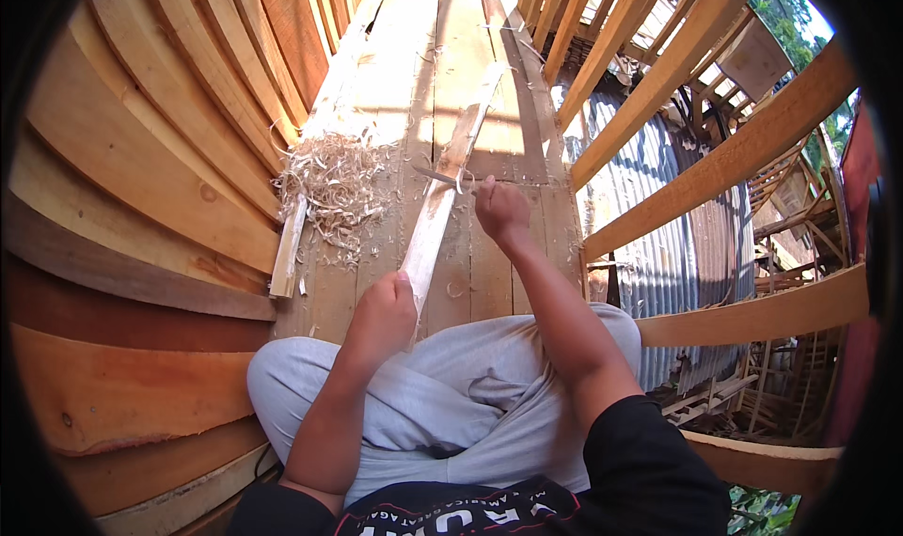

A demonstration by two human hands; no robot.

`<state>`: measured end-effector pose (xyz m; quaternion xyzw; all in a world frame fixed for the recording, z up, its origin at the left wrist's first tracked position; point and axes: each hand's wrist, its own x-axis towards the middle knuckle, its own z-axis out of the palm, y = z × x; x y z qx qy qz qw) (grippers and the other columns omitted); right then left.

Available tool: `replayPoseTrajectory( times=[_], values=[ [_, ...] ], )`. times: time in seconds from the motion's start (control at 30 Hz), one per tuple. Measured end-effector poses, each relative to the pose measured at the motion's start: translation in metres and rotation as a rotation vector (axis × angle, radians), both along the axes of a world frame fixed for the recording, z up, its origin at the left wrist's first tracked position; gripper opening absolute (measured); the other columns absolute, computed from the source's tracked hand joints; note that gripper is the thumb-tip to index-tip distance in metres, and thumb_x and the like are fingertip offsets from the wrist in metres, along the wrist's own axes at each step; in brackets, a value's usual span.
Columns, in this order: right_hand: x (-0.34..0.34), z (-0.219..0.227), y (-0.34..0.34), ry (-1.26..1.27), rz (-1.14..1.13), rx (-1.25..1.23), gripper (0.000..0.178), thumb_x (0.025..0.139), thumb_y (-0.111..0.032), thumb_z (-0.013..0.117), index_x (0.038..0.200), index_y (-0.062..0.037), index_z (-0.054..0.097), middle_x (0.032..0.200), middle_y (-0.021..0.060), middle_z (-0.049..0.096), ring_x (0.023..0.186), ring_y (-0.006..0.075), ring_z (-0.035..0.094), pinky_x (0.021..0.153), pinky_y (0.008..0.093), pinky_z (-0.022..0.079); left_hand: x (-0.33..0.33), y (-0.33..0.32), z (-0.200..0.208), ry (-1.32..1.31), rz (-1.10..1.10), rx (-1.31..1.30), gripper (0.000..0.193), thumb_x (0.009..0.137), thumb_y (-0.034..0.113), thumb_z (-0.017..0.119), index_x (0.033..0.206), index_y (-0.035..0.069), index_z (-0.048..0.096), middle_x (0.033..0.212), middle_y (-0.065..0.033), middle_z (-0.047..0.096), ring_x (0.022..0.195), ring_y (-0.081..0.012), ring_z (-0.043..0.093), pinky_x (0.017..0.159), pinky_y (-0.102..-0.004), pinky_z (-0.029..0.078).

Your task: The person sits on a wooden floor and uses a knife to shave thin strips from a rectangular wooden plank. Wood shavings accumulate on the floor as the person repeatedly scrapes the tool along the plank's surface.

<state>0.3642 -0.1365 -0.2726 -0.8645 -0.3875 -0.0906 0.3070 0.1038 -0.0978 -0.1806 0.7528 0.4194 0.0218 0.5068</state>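
A long, narrow strip of pale wood (pixel 425 246) slants away from my lap across the plank floor, part of its upper face darker and unshaved. My left hand (pixel 386 312) is closed around its near end. To the right of the strip, my right hand (pixel 503 207) is closed in a fist on the handle of a knife, and the fingers cover most of that handle. The thin knife blade (pixel 438 176) lies crosswise over the strip, about midway along it. A pale curl of wood shows beside the blade.
Left of the strip lies a heap of curly wood shavings (pixel 329 183), with another short wood piece (pixel 290 244) beside it. Upright boards (pixel 141 179) wall the left side. Wooden railing slats (pixel 696 197) stand on the right, above a corrugated metal roof (pixel 649 160). My crossed legs (pixel 423 404) fill the near floor.
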Motion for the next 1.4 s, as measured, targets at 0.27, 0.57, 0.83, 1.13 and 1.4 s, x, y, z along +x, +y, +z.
replayPoseTrajectory(
  times=[0.27, 0.57, 0.83, 1.13, 1.4],
  values=[
    [-0.007, 0.008, 0.007, 0.098, -0.015, 0.003, 0.051, 0.096, -0.029, 0.034, 0.058, -0.0044, 0.058, 0.058, 0.0204, 0.058, 0.052, 0.0416, 0.056, 0.054, 0.0508, 0.046, -0.005, 0.004, 0.005, 0.016, 0.023, -0.010, 0.049, 0.100, 0.033, 0.030, 0.094, -0.007, 0.058, 0.086, -0.0294, 0.061, 0.085, -0.0434, 0.061, 0.080, -0.0456, 0.046],
    [-0.004, 0.012, 0.007, 0.120, -0.003, 0.007, 0.054, 0.098, -0.028, 0.032, 0.059, -0.0006, 0.059, 0.059, 0.0237, 0.058, 0.055, 0.0428, 0.058, 0.056, 0.0521, 0.047, -0.006, 0.003, -0.001, -0.007, 0.041, -0.051, 0.050, 0.100, 0.033, 0.030, 0.094, -0.008, 0.058, 0.084, -0.0280, 0.061, 0.083, -0.0399, 0.062, 0.081, -0.0441, 0.046],
    [-0.022, 0.017, 0.004, -0.050, 0.094, 0.042, 0.048, 0.097, -0.029, 0.039, 0.061, -0.0061, 0.059, 0.055, 0.0185, 0.056, 0.052, 0.0397, 0.056, 0.054, 0.0501, 0.046, -0.009, 0.007, 0.001, 0.040, 0.022, -0.035, 0.049, 0.100, 0.033, 0.031, 0.096, -0.008, 0.057, 0.084, -0.0265, 0.061, 0.083, -0.0375, 0.063, 0.082, -0.0433, 0.046],
    [-0.028, 0.014, 0.003, 0.004, 0.240, -0.002, 0.054, 0.098, -0.031, 0.032, 0.063, -0.0044, 0.063, 0.060, 0.0222, 0.059, 0.058, 0.0420, 0.059, 0.058, 0.0521, 0.047, -0.011, 0.006, -0.002, 0.017, 0.007, 0.100, 0.046, 0.101, 0.031, 0.031, 0.095, -0.006, 0.057, 0.076, -0.0226, 0.059, 0.078, -0.0328, 0.063, 0.077, -0.0418, 0.047],
    [-0.050, 0.042, -0.003, 0.124, 0.292, -0.170, 0.057, 0.097, -0.033, 0.033, 0.063, 0.0013, 0.062, 0.063, 0.0229, 0.061, 0.057, 0.0441, 0.059, 0.060, 0.0523, 0.048, -0.018, 0.012, -0.018, -0.145, 0.098, -0.114, 0.049, 0.102, 0.033, 0.032, 0.093, -0.007, 0.058, 0.077, -0.0127, 0.059, 0.073, -0.0192, 0.055, 0.074, -0.0365, 0.045]
  ],
)
